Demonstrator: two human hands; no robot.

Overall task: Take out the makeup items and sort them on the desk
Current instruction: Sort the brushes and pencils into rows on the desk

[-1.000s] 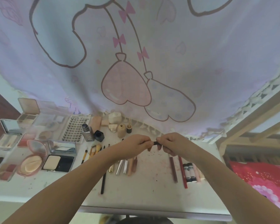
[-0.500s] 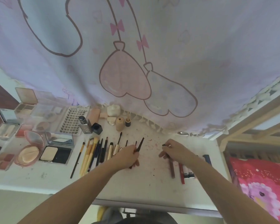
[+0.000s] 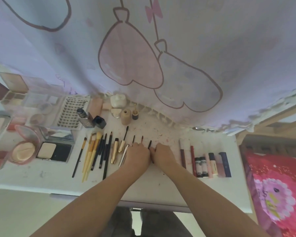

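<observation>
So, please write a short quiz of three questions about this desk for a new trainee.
1. True or false: both hands rest on the desk among the thin pencils.
2. Which lies nearest the left hand? A) gold tubes B) lash tray C) navy tube
3. Fill in: the round pink compact is ___ (open/closed).

Key: 1 true; 2 A; 3 open. The right hand touches a black pencil.

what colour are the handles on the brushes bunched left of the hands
Yellow, on the brushes; the head view shows them, the only view.
</observation>
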